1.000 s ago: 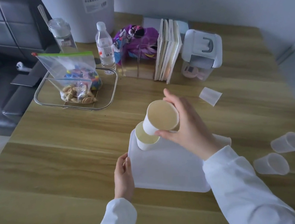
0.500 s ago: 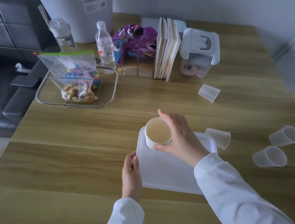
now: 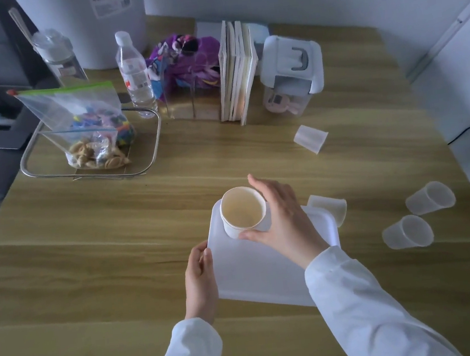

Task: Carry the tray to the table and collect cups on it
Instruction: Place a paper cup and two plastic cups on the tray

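Note:
A white tray (image 3: 256, 275) lies on the wooden table (image 3: 96, 252). A white paper cup (image 3: 242, 212) stands upright on the tray's far left corner, nested in another cup. My right hand (image 3: 282, 219) wraps around it from the right. My left hand (image 3: 199, 275) grips the tray's left edge. Clear plastic cups lie on their sides: one (image 3: 329, 208) against the tray's far right corner, two at the right (image 3: 430, 196) (image 3: 408, 231), and one further back (image 3: 311, 138).
At the back stand a wire basket (image 3: 148, 146) with a zip bag of snacks (image 3: 90, 127), a water bottle (image 3: 135, 75), upright books (image 3: 238, 72), a purple bag (image 3: 188, 57) and a white lidded container (image 3: 290, 69). The table's right edge runs near the plastic cups.
My right hand lowered the tilted paper cup into the cup that stood on the tray; the two are now stacked upright. The left hand stayed on the tray's edge.

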`<state>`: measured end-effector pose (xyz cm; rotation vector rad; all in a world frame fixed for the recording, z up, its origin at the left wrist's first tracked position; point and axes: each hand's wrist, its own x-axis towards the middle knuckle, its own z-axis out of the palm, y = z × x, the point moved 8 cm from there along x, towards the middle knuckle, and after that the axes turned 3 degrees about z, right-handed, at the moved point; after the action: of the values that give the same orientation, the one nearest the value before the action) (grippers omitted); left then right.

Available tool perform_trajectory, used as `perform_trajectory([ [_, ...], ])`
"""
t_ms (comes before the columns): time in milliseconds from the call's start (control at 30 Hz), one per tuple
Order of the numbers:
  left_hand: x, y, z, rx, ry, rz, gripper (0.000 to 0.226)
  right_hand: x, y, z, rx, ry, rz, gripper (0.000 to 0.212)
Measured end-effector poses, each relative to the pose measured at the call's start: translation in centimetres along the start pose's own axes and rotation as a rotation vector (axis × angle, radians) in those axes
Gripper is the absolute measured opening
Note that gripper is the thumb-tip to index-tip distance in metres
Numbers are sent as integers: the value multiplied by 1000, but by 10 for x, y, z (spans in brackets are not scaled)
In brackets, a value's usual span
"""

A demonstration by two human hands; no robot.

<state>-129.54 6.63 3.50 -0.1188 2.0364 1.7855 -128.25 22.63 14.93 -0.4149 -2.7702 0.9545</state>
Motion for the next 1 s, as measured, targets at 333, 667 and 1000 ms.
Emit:
perform_trajectory([
  [333,23,2,-6,36,120,-21,21,22,89,-71,178,137,236,74],
  [667,63,8,-14,93,304,-33,30,69,196,-101,200,206,415,69],
  [1000,111,17,10,136,365,-26,31,129,276,-86,-53,97,497,76],
])
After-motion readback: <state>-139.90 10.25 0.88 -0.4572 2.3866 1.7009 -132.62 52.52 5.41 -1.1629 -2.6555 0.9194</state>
